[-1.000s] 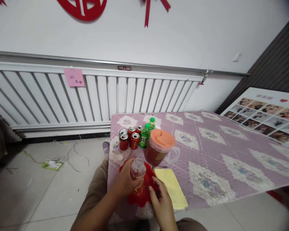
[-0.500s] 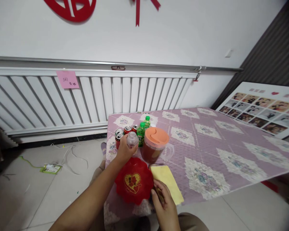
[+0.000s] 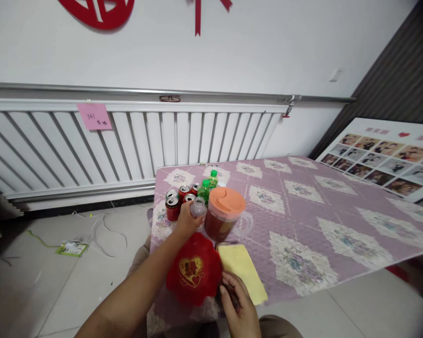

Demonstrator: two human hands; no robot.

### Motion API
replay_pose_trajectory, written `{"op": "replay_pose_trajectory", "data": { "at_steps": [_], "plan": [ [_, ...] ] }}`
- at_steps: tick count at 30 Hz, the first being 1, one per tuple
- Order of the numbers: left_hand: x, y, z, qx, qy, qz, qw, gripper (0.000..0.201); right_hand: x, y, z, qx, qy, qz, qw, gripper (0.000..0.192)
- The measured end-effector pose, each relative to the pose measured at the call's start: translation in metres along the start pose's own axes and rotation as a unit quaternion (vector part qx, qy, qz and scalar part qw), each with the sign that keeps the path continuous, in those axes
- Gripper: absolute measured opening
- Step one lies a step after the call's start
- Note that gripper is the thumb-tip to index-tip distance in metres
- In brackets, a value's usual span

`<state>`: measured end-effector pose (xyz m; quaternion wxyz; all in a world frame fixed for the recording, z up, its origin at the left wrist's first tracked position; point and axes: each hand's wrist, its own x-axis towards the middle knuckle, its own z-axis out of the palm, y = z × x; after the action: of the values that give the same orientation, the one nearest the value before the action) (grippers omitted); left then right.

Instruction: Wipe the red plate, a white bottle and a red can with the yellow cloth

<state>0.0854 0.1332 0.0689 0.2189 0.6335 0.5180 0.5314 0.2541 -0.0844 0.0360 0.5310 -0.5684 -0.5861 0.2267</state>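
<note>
Head view, lower middle of the frame: the left hand [image 3: 186, 220] is wrapped around a small clear bottle [image 3: 198, 207], held upright just left of the orange-lidded pitcher [image 3: 224, 215] and in front of the red cans [image 3: 172, 207]. Below it, the right hand [image 3: 237, 307] rests at the right edge of the red plate [image 3: 193, 269], beside a yellow cloth [image 3: 242, 271] on the purple tablecloth [image 3: 303, 220]; its fingers are curled, but whether they pinch anything I cannot tell.

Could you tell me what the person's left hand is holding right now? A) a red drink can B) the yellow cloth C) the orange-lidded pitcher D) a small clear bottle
D: the left hand is wrapped around a small clear bottle, held upright between the red cans and the orange-lidded pitcher.
</note>
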Motion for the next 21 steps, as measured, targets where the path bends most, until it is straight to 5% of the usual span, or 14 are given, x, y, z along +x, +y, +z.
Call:
{"op": "replay_pose_trajectory", "data": {
  "at_steps": [16,21],
  "plan": [
    [-0.006,0.003,-0.012,-0.009,-0.033,0.029,0.999,0.069,0.009,-0.009,0.006,-0.026,-0.007,-0.016,0.999,0.023],
    [-0.010,-0.007,-0.046,0.049,-0.026,0.040,0.998,0.035,0.007,-0.003,0.001,-0.011,-0.019,0.014,1.000,0.028]
  ]
}}
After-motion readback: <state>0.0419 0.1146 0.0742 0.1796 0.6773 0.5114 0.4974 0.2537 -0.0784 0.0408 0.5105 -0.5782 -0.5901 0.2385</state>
